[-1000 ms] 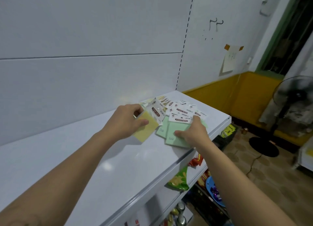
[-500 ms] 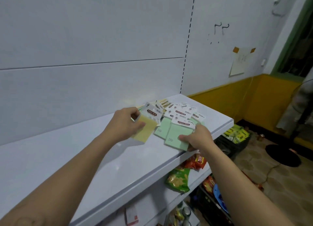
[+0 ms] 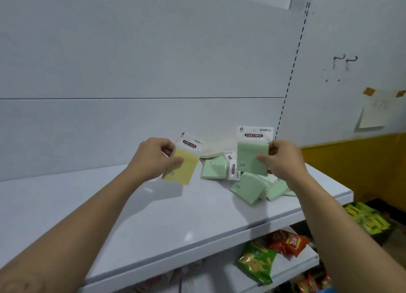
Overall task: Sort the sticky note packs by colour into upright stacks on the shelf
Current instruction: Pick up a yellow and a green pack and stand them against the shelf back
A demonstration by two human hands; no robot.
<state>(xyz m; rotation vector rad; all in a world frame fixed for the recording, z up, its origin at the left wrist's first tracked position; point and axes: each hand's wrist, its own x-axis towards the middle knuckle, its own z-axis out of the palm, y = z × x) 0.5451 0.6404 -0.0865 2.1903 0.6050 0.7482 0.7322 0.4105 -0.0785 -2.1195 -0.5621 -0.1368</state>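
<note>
In the head view, the left hand (image 3: 153,158) pinches a yellow pack (image 3: 182,169) by its side edge, thumb on the face and fingers behind. It holds the pack upright, header card on top, just left of the pile (image 3: 252,189) of green packs lying loose on the shelf (image 3: 153,215). The right hand (image 3: 283,160) grips a green pack (image 3: 252,158) the same way, raised just above the pile. One colour per hand looks like sorting under way, and the edge grip keeps each face readable and each pack already turned for standing. No upright stack shows yet. Behind the pile, against the back panel (image 3: 131,127), a pale pack or two lie flat; a yellow rim shows, little more. The pile is tumbled and overlapping and crowds its end of the shelf, so I judge that packs stood there would topple against it. Below the pile, snack bags (image 3: 257,264) sit on a lower shelf (image 3: 230,277). Up and right of the pile, a paper (image 3: 371,117) is taped to the wall.
</note>
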